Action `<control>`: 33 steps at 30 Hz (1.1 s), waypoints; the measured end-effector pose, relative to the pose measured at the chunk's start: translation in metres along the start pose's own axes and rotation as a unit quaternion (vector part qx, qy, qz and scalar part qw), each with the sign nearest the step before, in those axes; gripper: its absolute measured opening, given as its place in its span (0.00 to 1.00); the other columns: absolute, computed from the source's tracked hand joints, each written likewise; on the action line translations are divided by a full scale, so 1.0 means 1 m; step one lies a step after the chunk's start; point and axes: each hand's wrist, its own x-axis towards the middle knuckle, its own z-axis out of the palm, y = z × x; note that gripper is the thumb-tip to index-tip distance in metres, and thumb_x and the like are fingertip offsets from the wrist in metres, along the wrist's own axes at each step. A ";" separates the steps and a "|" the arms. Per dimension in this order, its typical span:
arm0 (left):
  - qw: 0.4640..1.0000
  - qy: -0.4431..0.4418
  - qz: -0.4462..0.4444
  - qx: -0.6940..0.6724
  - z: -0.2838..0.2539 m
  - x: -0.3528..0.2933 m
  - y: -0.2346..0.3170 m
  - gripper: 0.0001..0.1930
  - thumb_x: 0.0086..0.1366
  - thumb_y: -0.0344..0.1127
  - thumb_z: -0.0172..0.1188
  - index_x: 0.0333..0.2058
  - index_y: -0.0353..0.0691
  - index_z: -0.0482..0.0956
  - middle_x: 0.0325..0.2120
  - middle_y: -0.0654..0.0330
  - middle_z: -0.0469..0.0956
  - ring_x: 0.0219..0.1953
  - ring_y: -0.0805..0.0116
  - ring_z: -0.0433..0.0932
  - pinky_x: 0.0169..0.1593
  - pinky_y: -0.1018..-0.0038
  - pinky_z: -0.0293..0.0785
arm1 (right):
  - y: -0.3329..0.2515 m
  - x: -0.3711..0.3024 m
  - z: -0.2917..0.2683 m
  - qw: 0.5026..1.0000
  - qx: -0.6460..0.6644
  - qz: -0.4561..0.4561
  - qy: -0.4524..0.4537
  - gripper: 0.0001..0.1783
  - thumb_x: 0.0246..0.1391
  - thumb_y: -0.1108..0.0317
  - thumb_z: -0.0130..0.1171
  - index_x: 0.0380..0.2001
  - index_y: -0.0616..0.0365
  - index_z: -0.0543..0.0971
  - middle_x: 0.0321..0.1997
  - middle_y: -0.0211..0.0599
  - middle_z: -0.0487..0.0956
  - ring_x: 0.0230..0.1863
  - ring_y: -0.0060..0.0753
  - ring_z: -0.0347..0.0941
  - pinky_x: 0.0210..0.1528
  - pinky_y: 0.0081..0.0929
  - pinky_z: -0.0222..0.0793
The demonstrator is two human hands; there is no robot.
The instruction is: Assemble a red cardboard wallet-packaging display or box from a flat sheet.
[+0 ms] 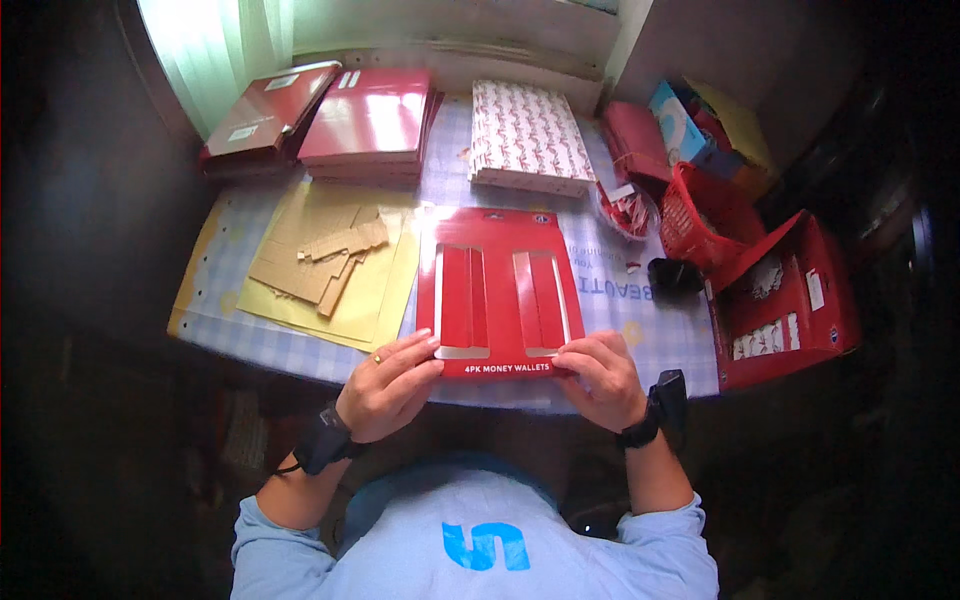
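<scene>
On a blue-and-white checked tablecloth (660, 350) set below a pale wall (450, 28) and a sheer, light-filled curtain (225, 60), the room falling into shadow at both sides, stacks of red card (370, 115) line the far edge. At the middle of the near side is a red card panel (500, 300), its hanging-hole edge facing the wall and its long cut-outs running away from the person. The left hand (385, 395) and right hand (605, 380) each pinch a near corner.
</scene>
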 end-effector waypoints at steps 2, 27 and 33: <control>1.000 -0.005 -0.027 0.013 0.001 0.001 0.004 0.18 0.51 0.24 0.65 0.44 0.35 0.78 0.48 0.47 0.76 0.56 0.48 0.74 0.55 0.60 0.74 | -0.004 -0.002 0.004 1.000 -0.003 0.010 -0.010 0.20 0.38 0.72 0.72 0.39 0.55 0.80 0.38 0.36 0.80 0.41 0.40 0.73 0.47 0.36 0.68; 0.997 -0.008 -0.025 0.076 0.013 0.005 0.006 0.08 0.56 0.30 0.68 0.35 0.37 0.83 0.33 0.58 0.80 0.41 0.61 0.79 0.46 0.67 0.78 | -0.018 0.001 0.023 0.998 -0.065 0.008 -0.024 0.13 0.48 0.68 0.69 0.39 0.54 0.82 0.35 0.31 0.80 0.37 0.31 0.72 0.42 0.34 0.70; 0.996 -0.069 -0.040 0.041 -0.002 0.006 0.000 0.14 0.55 0.28 0.68 0.41 0.35 0.81 0.42 0.52 0.79 0.51 0.52 0.77 0.55 0.62 0.75 | -0.017 0.003 0.016 0.999 -0.045 0.001 -0.028 0.12 0.48 0.71 0.68 0.39 0.56 0.82 0.34 0.32 0.79 0.36 0.32 0.72 0.42 0.33 0.69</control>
